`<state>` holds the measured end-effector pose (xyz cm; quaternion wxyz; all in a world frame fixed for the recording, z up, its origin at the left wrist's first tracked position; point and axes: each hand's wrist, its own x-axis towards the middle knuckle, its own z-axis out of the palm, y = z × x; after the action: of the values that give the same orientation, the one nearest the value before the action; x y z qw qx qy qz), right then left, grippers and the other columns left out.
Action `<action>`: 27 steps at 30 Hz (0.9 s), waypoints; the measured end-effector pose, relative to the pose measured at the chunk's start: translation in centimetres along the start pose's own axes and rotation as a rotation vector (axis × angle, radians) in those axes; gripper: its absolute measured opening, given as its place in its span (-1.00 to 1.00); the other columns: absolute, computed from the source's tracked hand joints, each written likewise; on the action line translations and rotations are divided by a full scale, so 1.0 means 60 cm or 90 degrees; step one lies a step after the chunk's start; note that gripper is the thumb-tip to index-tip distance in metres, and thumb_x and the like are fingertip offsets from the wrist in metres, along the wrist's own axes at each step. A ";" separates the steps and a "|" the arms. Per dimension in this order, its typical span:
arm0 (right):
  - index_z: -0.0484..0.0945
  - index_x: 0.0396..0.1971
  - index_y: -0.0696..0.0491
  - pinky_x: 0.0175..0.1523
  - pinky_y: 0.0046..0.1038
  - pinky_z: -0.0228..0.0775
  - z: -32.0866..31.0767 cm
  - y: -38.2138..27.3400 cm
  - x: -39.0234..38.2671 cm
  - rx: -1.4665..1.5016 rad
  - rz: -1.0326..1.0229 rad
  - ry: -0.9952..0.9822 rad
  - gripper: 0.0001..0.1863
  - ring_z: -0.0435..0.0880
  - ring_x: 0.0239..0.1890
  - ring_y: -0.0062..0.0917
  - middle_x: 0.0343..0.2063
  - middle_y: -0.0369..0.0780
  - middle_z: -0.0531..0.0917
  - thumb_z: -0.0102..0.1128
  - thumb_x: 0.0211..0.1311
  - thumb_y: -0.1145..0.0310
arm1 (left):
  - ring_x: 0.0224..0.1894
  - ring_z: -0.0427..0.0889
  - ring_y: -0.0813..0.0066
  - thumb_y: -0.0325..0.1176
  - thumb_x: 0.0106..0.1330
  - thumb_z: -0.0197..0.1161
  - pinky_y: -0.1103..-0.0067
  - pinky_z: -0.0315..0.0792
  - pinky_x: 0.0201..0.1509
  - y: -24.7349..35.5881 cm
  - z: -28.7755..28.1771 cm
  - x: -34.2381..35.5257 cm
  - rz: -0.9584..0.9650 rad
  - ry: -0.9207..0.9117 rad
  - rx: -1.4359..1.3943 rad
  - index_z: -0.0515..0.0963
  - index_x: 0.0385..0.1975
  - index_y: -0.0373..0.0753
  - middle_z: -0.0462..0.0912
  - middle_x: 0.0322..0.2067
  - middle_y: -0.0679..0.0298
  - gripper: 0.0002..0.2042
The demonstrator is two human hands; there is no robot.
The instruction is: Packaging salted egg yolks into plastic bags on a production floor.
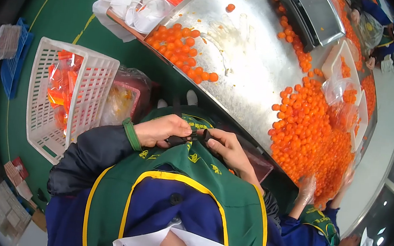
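In front of my waist, both hands are closed on the two ends of a black strap with a buckle (194, 136). My left hand (166, 128), with a green band (131, 134) round the wrist, pinches one end. The other black end (207, 135) is between the thumb and fingers of my right hand (229, 148). Whether the two buckle parts are joined is too small to tell. Beneath my hands lies the green apron (173, 164) I wear, edged in yellow.
A metal table (258, 57) carries many orange balls (310, 131), a black-framed device (311, 19) and white trays (336, 61). Left of me stands a white crate (90, 96) with orange packets. At right, a co-worker's gloved hands (307, 188) touch the balls. A box (137, 9) sits beyond.
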<state>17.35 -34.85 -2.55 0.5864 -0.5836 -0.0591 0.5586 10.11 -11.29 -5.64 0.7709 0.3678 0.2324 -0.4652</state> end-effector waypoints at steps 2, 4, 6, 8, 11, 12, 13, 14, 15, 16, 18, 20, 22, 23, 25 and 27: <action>0.53 0.07 0.25 -0.37 -0.71 0.07 -0.003 0.009 -0.001 0.005 -0.008 0.009 -0.64 0.26 -0.48 -0.82 -0.47 -0.47 0.47 0.11 0.38 0.35 | -0.75 0.21 0.82 -0.25 0.47 0.08 0.75 -0.06 -0.75 0.001 -0.005 -0.001 0.000 -0.017 0.005 0.57 -0.34 -0.21 0.49 -0.57 0.49 -0.78; 0.52 -0.04 0.31 -0.11 -0.62 0.36 -0.003 0.010 -0.005 0.014 0.003 0.018 -0.73 0.44 -0.24 -0.76 -0.31 -0.37 0.58 0.08 0.40 0.43 | -0.77 0.19 0.82 -0.25 0.47 0.09 0.74 -0.07 -0.76 0.002 -0.006 -0.001 0.003 -0.035 0.005 0.57 -0.35 -0.23 0.49 -0.57 0.47 -0.78; 0.53 -0.08 0.29 -0.16 -0.60 0.35 0.000 0.031 0.003 -0.033 -0.020 -0.032 -0.76 0.43 -0.27 -0.77 -0.35 -0.36 0.57 0.08 0.39 0.44 | -0.79 0.16 0.81 -0.25 0.46 0.10 0.73 -0.09 -0.77 0.001 -0.006 0.000 -0.014 -0.034 0.000 0.58 -0.35 -0.25 0.48 -0.58 0.46 -0.77; 0.52 -0.12 0.28 -0.20 -0.58 0.33 0.009 0.024 0.004 -0.050 -0.034 -0.021 -0.79 0.40 -0.28 -0.78 -0.39 -0.35 0.56 0.08 0.39 0.45 | -0.79 0.16 0.81 -0.26 0.46 0.10 0.73 -0.09 -0.77 0.004 -0.009 -0.003 -0.022 -0.041 0.012 0.58 -0.36 -0.24 0.48 -0.58 0.46 -0.78; 0.52 -0.13 0.28 -0.18 -0.55 0.35 0.005 0.036 0.008 -0.069 -0.036 -0.042 -0.80 0.44 -0.29 -0.72 -0.39 -0.29 0.58 0.10 0.37 0.45 | -0.78 0.18 0.84 -0.27 0.45 0.11 0.75 -0.08 -0.77 0.002 -0.012 -0.001 -0.040 -0.051 0.024 0.57 -0.37 -0.22 0.48 -0.59 0.50 -0.80; 0.52 -0.14 0.27 -0.17 -0.52 0.36 0.005 0.033 0.010 -0.110 -0.079 -0.047 -0.80 0.45 -0.30 -0.69 -0.40 -0.26 0.59 0.11 0.36 0.46 | -0.79 0.20 0.87 -0.28 0.44 0.12 0.77 -0.07 -0.78 0.002 -0.013 0.000 -0.053 -0.055 0.026 0.57 -0.38 -0.21 0.49 -0.59 0.54 -0.81; 0.52 -0.16 0.27 -0.16 -0.49 0.37 0.006 0.032 0.010 -0.150 -0.120 -0.053 -0.81 0.47 -0.31 -0.65 -0.40 -0.22 0.60 0.12 0.34 0.46 | -0.79 0.20 0.87 -0.28 0.44 0.12 0.77 -0.07 -0.78 0.002 -0.012 -0.001 -0.055 -0.055 0.024 0.57 -0.38 -0.21 0.49 -0.59 0.54 -0.81; 0.52 -0.16 0.27 -0.16 -0.49 0.37 0.001 0.030 0.011 -0.149 -0.119 -0.054 -0.81 0.47 -0.31 -0.65 -0.40 -0.22 0.60 0.12 0.34 0.46 | -0.79 0.19 0.87 -0.29 0.44 0.12 0.77 -0.07 -0.77 0.003 -0.011 -0.004 -0.059 -0.060 0.042 0.56 -0.39 -0.20 0.48 -0.60 0.55 -0.81; 0.53 -0.08 0.28 -0.06 -0.50 0.37 -0.006 0.028 0.012 -0.174 -0.083 -0.103 -0.77 0.49 -0.22 -0.65 -0.31 -0.22 0.63 0.11 0.35 0.47 | -0.79 0.19 0.88 -0.29 0.44 0.12 0.77 -0.08 -0.77 0.003 -0.010 -0.006 -0.063 -0.064 0.060 0.56 -0.40 -0.20 0.47 -0.61 0.56 -0.81; 0.53 -0.01 0.28 0.04 -0.51 0.37 -0.008 0.026 0.015 -0.199 -0.051 -0.152 -0.73 0.52 -0.13 -0.65 -0.22 -0.21 0.65 0.10 0.37 0.49 | -0.79 0.19 0.88 -0.29 0.44 0.12 0.77 -0.08 -0.77 0.001 -0.013 -0.007 -0.063 -0.062 0.061 0.56 -0.40 -0.20 0.47 -0.61 0.56 -0.81; 0.53 -0.01 0.28 0.03 -0.52 0.37 -0.002 0.021 0.018 -0.195 -0.074 -0.156 -0.73 0.51 -0.14 -0.66 -0.23 -0.22 0.64 0.10 0.37 0.49 | -0.75 0.16 0.83 -0.28 0.45 0.08 0.74 -0.11 -0.74 -0.005 -0.020 -0.007 -0.052 -0.072 0.048 0.56 -0.41 -0.16 0.43 -0.61 0.55 -0.80; 0.53 -0.01 0.28 0.03 -0.53 0.37 0.001 0.023 0.018 -0.189 -0.095 -0.159 -0.73 0.50 -0.14 -0.67 -0.23 -0.24 0.63 0.10 0.36 0.49 | -0.75 0.16 0.84 -0.27 0.45 0.09 0.74 -0.11 -0.73 -0.003 -0.018 -0.010 -0.045 -0.073 0.057 0.56 -0.42 -0.15 0.43 -0.60 0.56 -0.80; 0.53 -0.01 0.28 0.01 -0.55 0.36 -0.002 0.026 0.022 -0.140 -0.030 -0.173 -0.73 0.49 -0.16 -0.69 -0.26 -0.25 0.61 0.11 0.36 0.50 | -0.75 0.16 0.84 -0.26 0.44 0.09 0.74 -0.11 -0.73 -0.002 -0.016 -0.011 -0.036 -0.073 0.066 0.56 -0.42 -0.13 0.43 -0.60 0.57 -0.80; 0.53 -0.01 0.28 0.01 -0.55 0.36 -0.003 0.027 0.023 -0.140 -0.031 -0.174 -0.73 0.49 -0.16 -0.69 -0.26 -0.25 0.61 0.11 0.36 0.50 | -0.75 0.16 0.84 -0.24 0.45 0.09 0.74 -0.11 -0.73 -0.002 -0.016 -0.010 -0.041 -0.066 0.077 0.56 -0.42 -0.13 0.44 -0.59 0.57 -0.79; 0.54 -0.01 0.29 0.00 -0.58 0.36 -0.006 0.026 0.024 -0.128 -0.026 -0.186 -0.73 0.48 -0.15 -0.72 -0.25 -0.28 0.61 0.11 0.36 0.50 | -0.75 0.17 0.83 -0.23 0.45 0.09 0.73 -0.10 -0.73 0.002 -0.009 -0.008 -0.044 -0.058 0.091 0.56 -0.43 -0.13 0.45 -0.59 0.57 -0.78; 0.53 0.00 0.29 -0.01 -0.59 0.36 -0.002 0.030 0.020 -0.115 -0.013 -0.168 -0.72 0.48 -0.15 -0.72 -0.25 -0.29 0.62 0.11 0.36 0.50 | -0.78 0.19 0.88 -0.25 0.45 0.11 0.75 -0.07 -0.77 0.011 0.002 -0.010 -0.067 -0.021 0.089 0.55 -0.45 -0.14 0.46 -0.60 0.58 -0.78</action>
<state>16.84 -34.62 -4.65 0.5246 -0.5547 -0.1917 0.6167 10.46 -10.86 -4.92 0.7215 0.4003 0.2059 -0.5261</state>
